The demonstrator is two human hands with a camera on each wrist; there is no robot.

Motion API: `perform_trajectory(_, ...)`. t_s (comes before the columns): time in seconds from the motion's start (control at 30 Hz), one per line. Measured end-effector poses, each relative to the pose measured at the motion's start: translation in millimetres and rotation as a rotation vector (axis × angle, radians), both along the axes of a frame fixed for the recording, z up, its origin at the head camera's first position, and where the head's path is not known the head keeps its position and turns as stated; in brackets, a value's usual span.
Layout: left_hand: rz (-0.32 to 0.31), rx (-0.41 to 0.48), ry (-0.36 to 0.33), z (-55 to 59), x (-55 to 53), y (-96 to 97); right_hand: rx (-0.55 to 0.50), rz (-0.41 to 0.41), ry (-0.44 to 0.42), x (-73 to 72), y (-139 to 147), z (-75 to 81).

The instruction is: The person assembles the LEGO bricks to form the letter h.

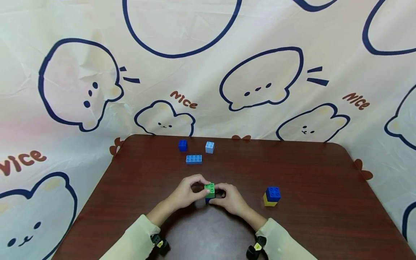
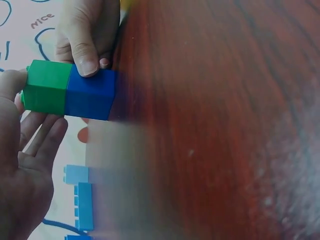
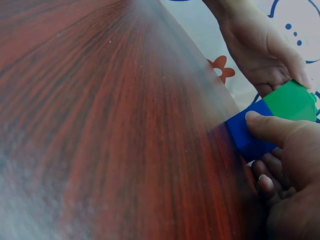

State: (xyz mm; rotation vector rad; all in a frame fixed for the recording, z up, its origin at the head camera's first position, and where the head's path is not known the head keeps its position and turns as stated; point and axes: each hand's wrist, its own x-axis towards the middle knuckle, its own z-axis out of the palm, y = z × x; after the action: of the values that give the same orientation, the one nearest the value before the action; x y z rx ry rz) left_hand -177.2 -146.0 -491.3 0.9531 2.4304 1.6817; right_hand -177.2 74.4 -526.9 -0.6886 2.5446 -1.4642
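A green toy building brick [image 1: 209,190] sits flush on top of a dark blue brick [image 2: 91,95], the two forming one small stack near the front middle of the table. My left hand [image 1: 187,190] pinches the green brick between thumb and fingers. On the other side, my right hand [image 1: 232,199] grips the blue brick, its thumb [image 3: 270,127] lying flat along one face. In the left wrist view the stack appears sideways, with the green studs toward the left hand. The head view hides most of the blue brick behind the green one and the fingers.
Toward the back stand a dark blue brick [image 1: 182,145], a light blue brick [image 1: 209,147] and a longer blue brick [image 1: 194,159]. To the right is a blue brick [image 1: 273,194] on a yellow brick [image 1: 269,203]. A printed cloth [image 1: 208,79] hangs behind the brown table [image 1: 308,173].
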Motion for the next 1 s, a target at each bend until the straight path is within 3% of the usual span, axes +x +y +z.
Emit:
perform_trajectory(0.17,0.016,-0.024,0.030,4.8,2.5,2.8,0.004,-0.003,0.005,-0.9,0,-0.2)
perform_trajectory(0.37,0.033,-0.016,-0.021,12.3,6.1,5.9,0.003,-0.003,0.006,-1.0,0,0.7)
perform_trajectory(0.77,0.036,0.000,-0.028,-2.4,0.0,0.8,0.000,-0.009,0.001,-0.9,-1,1.7)
perform_trajectory(1.0,0.043,0.007,-0.088,-3.7,1.7,1.9,0.019,-0.016,-0.001,0.5,-1,0.8)
